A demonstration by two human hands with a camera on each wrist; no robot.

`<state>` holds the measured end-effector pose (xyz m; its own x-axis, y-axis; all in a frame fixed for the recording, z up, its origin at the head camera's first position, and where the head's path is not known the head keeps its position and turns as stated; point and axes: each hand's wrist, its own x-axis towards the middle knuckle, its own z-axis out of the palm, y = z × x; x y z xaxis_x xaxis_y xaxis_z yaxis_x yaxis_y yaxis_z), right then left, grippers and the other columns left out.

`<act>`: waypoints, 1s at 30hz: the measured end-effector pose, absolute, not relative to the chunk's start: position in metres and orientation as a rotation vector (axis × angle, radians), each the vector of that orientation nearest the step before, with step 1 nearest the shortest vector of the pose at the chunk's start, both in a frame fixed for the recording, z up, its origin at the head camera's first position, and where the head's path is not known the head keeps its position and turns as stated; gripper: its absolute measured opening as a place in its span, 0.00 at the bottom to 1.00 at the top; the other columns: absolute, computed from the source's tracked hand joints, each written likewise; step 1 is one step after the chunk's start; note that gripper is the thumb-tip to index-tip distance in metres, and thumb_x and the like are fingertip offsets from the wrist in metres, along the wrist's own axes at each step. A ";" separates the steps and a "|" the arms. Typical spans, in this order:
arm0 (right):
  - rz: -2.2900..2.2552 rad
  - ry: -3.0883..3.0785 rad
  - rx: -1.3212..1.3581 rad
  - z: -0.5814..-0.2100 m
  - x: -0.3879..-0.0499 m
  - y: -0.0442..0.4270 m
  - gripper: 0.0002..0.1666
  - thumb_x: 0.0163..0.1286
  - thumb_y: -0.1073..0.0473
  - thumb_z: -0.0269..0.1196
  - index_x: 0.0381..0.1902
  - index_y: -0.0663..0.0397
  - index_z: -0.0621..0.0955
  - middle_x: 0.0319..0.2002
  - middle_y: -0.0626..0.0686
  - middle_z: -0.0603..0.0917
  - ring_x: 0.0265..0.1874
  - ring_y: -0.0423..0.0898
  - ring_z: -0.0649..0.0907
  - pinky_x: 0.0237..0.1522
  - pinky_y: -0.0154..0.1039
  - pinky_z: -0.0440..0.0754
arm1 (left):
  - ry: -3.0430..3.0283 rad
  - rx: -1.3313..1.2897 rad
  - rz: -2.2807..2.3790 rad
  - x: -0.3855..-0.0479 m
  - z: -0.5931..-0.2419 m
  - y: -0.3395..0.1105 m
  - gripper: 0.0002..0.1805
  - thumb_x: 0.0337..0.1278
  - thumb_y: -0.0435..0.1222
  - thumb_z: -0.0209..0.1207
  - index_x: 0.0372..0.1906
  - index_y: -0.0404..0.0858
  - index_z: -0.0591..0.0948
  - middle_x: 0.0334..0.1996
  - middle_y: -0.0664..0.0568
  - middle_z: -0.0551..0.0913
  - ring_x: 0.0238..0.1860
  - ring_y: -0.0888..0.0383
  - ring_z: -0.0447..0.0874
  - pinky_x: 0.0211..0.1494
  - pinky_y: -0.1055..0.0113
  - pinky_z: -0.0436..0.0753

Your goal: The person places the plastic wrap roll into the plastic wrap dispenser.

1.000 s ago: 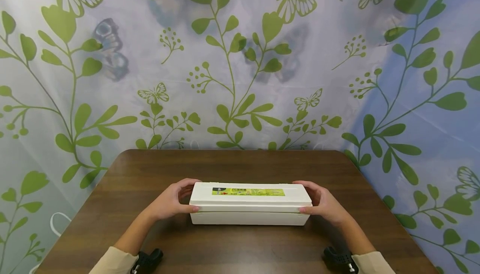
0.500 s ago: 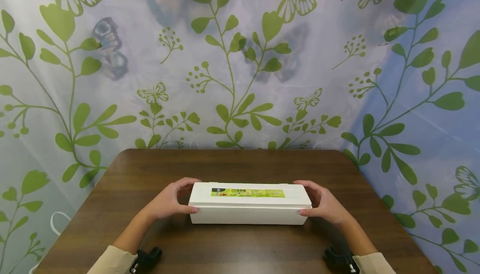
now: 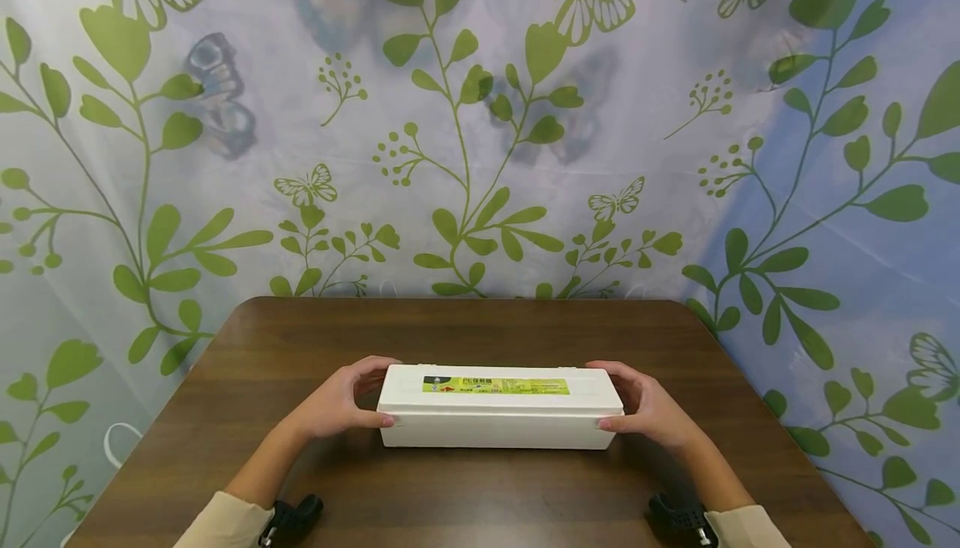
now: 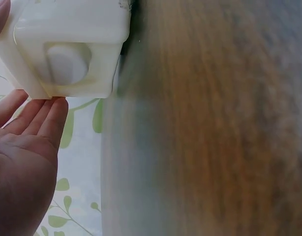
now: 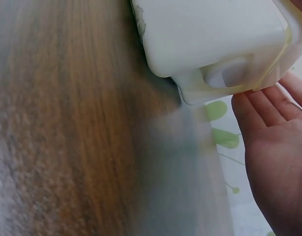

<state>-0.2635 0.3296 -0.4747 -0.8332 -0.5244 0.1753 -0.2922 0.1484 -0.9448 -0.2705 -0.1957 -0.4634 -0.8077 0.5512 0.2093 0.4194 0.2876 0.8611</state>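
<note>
A long white cling film box (image 3: 498, 431) lies across the table in the head view, its lid (image 3: 585, 381) down along the front. A yellow-green label (image 3: 495, 385) runs over the top. My left hand (image 3: 337, 404) grips the box's left end, thumb on the front and fingers behind. At the opposite end my right hand (image 3: 654, 408) holds on in the same way. Both wrist views show a box end close up, with a pale round part (image 4: 67, 65) in a cut-out on the left and a similar round part (image 5: 232, 73) on the right. The box's interior is hidden.
The brown wooden table (image 3: 480, 498) extends around the box. Behind it hangs a pale curtain (image 3: 337, 223) with green leaves and butterflies. Black wrist mounts (image 3: 294, 519) sit by both sleeves. A white cord loop (image 3: 118, 444) shows past the left table edge.
One second ago a thin dark gap ran between lid and body at the front. The lid has since gone down and that gap is closed. Both hands have kept their places.
</note>
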 end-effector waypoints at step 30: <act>-1.772 2.162 -0.829 -0.480 -0.259 0.330 0.55 0.54 0.75 0.74 0.76 0.65 0.59 0.64 0.57 0.75 0.55 0.44 0.82 0.49 0.45 0.87 | 2.264 0.983 1.634 -0.268 -0.471 -0.198 0.42 0.50 0.33 0.76 0.71 0.38 0.69 0.67 0.42 0.75 0.69 0.58 0.74 0.70 0.78 0.69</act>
